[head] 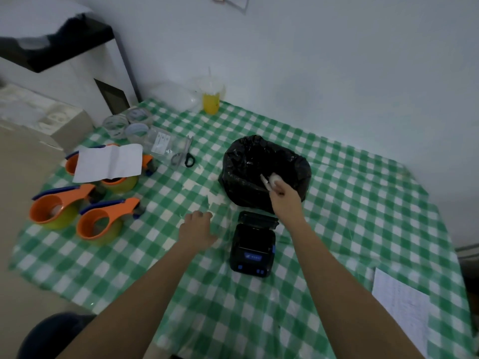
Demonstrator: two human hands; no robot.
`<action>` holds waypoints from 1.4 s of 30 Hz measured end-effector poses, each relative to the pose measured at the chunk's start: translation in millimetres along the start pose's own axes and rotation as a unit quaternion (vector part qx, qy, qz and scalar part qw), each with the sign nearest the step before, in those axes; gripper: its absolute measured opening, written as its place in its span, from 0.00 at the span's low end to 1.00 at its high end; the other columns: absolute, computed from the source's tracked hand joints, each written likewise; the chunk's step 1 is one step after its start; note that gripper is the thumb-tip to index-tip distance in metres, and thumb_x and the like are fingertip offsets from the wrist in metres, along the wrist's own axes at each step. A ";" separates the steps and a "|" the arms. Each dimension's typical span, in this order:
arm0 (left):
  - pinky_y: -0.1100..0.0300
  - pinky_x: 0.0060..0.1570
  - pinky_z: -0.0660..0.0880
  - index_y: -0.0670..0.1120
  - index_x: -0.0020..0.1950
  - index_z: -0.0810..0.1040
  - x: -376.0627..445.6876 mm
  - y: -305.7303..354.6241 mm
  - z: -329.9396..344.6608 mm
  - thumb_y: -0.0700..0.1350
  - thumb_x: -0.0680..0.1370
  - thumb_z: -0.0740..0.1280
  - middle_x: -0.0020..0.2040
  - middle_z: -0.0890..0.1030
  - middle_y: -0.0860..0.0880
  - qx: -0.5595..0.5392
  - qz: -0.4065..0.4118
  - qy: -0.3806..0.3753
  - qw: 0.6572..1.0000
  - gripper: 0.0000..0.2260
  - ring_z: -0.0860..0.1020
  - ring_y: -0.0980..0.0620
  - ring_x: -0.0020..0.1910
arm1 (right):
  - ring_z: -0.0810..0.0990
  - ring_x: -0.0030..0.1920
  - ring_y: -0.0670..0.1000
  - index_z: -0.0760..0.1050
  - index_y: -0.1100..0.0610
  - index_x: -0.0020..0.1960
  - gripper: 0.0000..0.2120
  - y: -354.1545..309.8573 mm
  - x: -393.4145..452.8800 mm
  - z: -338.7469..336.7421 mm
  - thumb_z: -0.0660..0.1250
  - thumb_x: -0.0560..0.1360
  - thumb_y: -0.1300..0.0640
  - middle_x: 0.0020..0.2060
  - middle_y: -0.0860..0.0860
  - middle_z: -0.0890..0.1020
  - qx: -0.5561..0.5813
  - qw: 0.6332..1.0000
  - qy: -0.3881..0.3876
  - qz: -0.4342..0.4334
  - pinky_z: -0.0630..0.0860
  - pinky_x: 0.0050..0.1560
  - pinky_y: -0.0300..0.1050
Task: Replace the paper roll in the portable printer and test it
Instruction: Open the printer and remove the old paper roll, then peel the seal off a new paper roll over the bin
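Printer (pixel 252 244) open, lid back. Right hand (pixel 283 196) pinching, probably, spent roll (pixel 272 181) over bin bag (pixel 243 161); left hand (pixel 198 226) spread, empty. Could snag bag, toppling it.

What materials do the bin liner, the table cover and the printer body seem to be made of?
Bin liner: thin glossy black plastic film, crinkled with small highlights. Table cover: probably wipeable plastic or vinyl, green-white check, faint sheen and creases. Printer: moulded black plastic, mostly matte, with blue buttons.

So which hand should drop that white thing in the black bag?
Right. The right hand already holds the white roll over the black bag. The left hand rests on the tablecloth, apart from it.
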State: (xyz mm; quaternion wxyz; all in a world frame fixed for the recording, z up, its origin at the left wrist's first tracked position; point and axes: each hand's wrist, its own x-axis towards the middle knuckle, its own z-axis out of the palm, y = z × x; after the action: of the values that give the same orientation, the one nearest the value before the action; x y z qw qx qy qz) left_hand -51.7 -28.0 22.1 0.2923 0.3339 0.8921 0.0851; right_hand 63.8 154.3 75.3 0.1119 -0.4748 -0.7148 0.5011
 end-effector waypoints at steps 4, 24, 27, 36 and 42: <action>0.45 0.66 0.67 0.47 0.72 0.59 -2.0 -23.8 8.9 0.52 0.70 0.71 0.70 0.63 0.40 0.057 -0.001 -0.044 0.997 0.35 0.62 0.38 0.69 | 0.75 0.48 0.46 0.72 0.55 0.65 0.15 15.2 -32.8 15.9 0.60 0.78 0.60 0.60 0.52 0.77 0.004 0.999 -0.028 -0.025 0.71 0.43 0.37; 0.53 0.54 0.80 0.49 0.56 0.76 -52.7 21.9 -23.6 0.39 0.71 0.71 0.58 0.77 0.49 -0.394 0.159 0.041 0.904 0.15 0.76 0.52 0.59 | 0.78 0.57 0.56 0.74 0.51 0.59 0.12 16.7 -85.0 33.0 0.60 0.78 0.50 0.58 0.53 0.77 0.225 0.955 -0.177 0.079 0.79 0.55 0.50; 0.62 0.53 0.79 0.48 0.60 0.75 -58.1 34.6 -29.6 0.37 0.72 0.69 0.61 0.76 0.48 -0.427 0.189 0.023 0.884 0.18 0.74 0.54 0.62 | 0.81 0.53 0.57 0.75 0.56 0.57 0.10 14.9 -89.1 23.4 0.63 0.78 0.55 0.57 0.59 0.79 0.319 0.930 -0.167 0.071 0.81 0.47 0.45; 0.56 0.38 0.76 0.55 0.57 0.70 -70.4 66.6 -39.3 0.60 0.79 0.48 0.38 0.78 0.48 -0.412 0.114 -0.012 0.904 0.16 0.76 0.52 0.33 | 0.80 0.56 0.53 0.72 0.54 0.60 0.14 7.8 -107.6 -0.6 0.66 0.75 0.62 0.58 0.57 0.78 0.294 0.946 -0.110 -0.078 0.80 0.53 0.46; 0.64 0.24 0.71 0.49 0.55 0.70 -69.6 77.0 -46.1 0.56 0.80 0.50 0.29 0.70 0.50 -0.439 0.160 -0.017 0.884 0.15 0.68 0.58 0.23 | 0.80 0.54 0.51 0.72 0.53 0.58 0.14 -3.3 -115.3 -10.9 0.67 0.74 0.64 0.59 0.53 0.77 0.264 0.949 -0.097 -0.141 0.80 0.51 0.45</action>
State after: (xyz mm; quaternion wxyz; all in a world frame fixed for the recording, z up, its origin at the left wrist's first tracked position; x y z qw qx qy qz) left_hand 5.9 -12.2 118.7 0.4063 0.3110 0.6932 0.5076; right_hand 129.4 69.6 119.6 0.2330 -0.2719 -0.6240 0.6946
